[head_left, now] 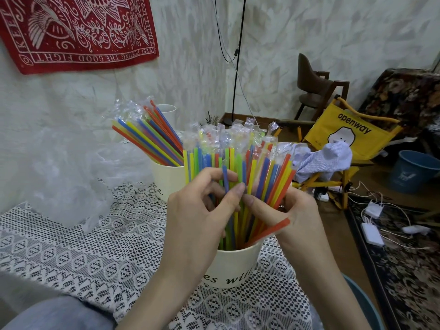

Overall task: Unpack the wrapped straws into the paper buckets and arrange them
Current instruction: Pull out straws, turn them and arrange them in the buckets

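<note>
At the frame's centre, the near paper bucket [234,265] holds a fan of wrapped straws [238,163] — the left hand [202,215] pinches a blue straw [225,178], the right hand [290,210] curls round the bunch. Upper left of it, a second bucket [166,177] — also filled.

Soft, even indoor light filled the frame, shadows were faint, edges bowed with wide-angle distortion, and the lower corners went blurry.
</note>
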